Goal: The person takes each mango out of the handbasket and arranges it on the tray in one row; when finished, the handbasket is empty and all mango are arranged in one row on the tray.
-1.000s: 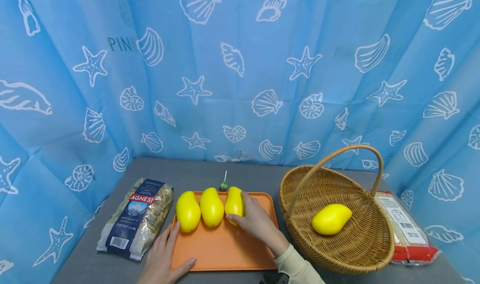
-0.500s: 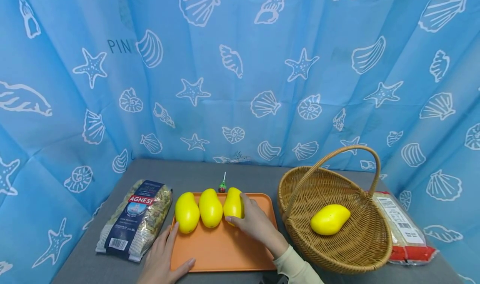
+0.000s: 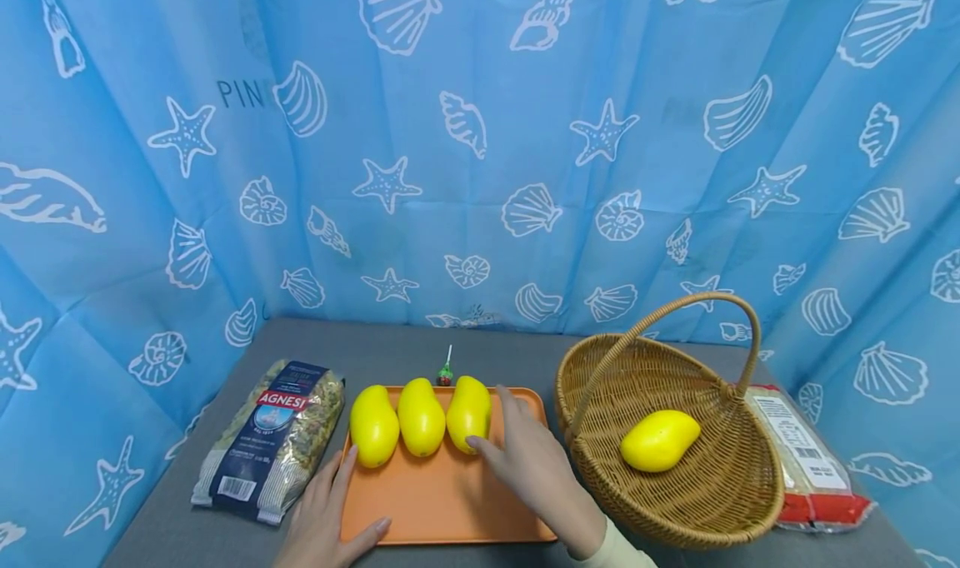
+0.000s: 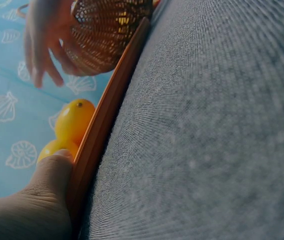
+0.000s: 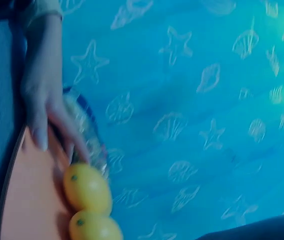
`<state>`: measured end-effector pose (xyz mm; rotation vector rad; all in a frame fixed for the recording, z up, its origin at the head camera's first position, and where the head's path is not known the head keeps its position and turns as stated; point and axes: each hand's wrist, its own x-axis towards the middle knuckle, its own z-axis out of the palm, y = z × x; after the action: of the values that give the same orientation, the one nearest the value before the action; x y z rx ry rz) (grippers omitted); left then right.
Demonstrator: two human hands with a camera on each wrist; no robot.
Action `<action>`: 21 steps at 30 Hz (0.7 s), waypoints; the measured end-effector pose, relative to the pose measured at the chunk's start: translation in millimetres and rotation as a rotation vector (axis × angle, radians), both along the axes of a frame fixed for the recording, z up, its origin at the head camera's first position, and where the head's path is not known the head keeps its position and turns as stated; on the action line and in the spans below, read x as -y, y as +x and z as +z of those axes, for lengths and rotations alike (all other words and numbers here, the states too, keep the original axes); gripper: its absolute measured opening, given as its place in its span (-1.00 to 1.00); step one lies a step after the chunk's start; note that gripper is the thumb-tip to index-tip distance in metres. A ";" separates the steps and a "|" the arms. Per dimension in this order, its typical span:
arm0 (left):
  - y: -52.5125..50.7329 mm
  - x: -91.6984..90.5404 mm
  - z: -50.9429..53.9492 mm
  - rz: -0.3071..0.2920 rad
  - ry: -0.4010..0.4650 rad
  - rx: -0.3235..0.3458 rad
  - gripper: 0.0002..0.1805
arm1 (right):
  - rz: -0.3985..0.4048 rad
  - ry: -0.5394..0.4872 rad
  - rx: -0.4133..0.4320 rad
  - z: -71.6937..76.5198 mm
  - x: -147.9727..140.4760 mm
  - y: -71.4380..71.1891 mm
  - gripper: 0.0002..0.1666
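the head view is bright, both wrist views dimmer, the right one with upper-right glare.

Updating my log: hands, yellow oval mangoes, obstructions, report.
Left hand at left edge of orange rectangular tray; right hand beside tray's rightmost yellow oval mango. Three mangoes on tray, fourth mango in brown wicker basket. No obstruction seen.

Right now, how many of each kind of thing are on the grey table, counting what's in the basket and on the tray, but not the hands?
Yellow mangoes: 4
Filled bags: 2
Orange tray: 1
Wicker basket: 1
Green thing on a white stick, maybe a lollipop: 1
Total: 9
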<state>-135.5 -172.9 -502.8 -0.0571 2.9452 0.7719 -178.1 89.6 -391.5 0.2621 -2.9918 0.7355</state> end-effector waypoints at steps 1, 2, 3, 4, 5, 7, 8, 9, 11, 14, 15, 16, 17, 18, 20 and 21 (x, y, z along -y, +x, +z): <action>-0.2 0.0 0.0 -0.001 0.000 0.000 0.25 | 0.010 0.009 -0.005 5.6 -1.8 5.5 -0.04; -0.2 0.1 -0.1 -0.001 0.002 0.001 0.25 | 0.022 0.015 -0.005 11.5 -3.8 11.0 -0.05; -0.5 0.1 0.0 -0.002 0.002 0.003 0.25 | 0.034 0.020 0.001 17.1 -6.2 16.3 -0.06; -0.7 0.2 0.0 -0.003 0.001 0.004 0.25 | 0.048 0.024 0.009 22.5 -9.0 21.9 -0.06; -1.0 0.3 0.0 -0.004 0.000 0.007 0.25 | 0.059 0.024 0.025 28.0 -12.1 27.3 -0.06; -1.1 0.8 -0.3 -0.007 -0.001 0.015 0.25 | 0.077 0.024 0.060 37.4 -19.2 37.4 -0.08; -1.0 1.1 -0.5 -0.006 -0.002 0.019 0.25 | 0.081 0.023 0.076 41.4 -23.1 41.9 -0.09; -0.9 1.3 -0.5 -0.006 -0.002 0.020 0.25 | 0.082 0.023 0.092 44.8 -27.0 46.2 -0.09; -0.7 1.8 -0.8 -0.003 -0.001 0.023 0.25 | 0.074 0.029 0.108 50.8 -35.4 53.6 -0.12; -1.3 2.0 -0.7 -0.001 0.003 0.027 0.26 | 0.034 0.059 0.117 57.7 -50.1 61.8 -0.15; -1.9 1.8 -0.9 -0.004 0.003 0.026 0.26 | 0.017 0.074 0.116 59.4 -55.7 63.6 -0.17; -2.5 1.6 -1.0 -0.006 0.004 0.029 0.26 | -0.002 0.090 0.119 61.2 -62.2 65.0 -0.19; -3.0 1.5 -1.2 -0.008 0.006 0.032 0.26 | -0.021 0.105 0.123 62.7 -68.9 65.5 -0.18; -3.3 1.4 -1.4 -0.010 0.008 0.034 0.26 | -0.039 0.121 0.130 64.2 -75.9 65.0 -0.18; -3.8 1.2 -2.1 -0.009 0.012 0.039 0.26 | -0.067 0.148 0.144 67.1 -91.0 61.6 -0.18; -4.0 1.0 -2.4 -0.008 0.013 0.041 0.26 | -0.073 0.163 0.145 68.3 -99.1 58.6 -0.17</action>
<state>-139.4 -174.0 -505.2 -0.0591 2.9003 0.7791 -119.5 188.7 -323.2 0.1092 -3.1832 0.5265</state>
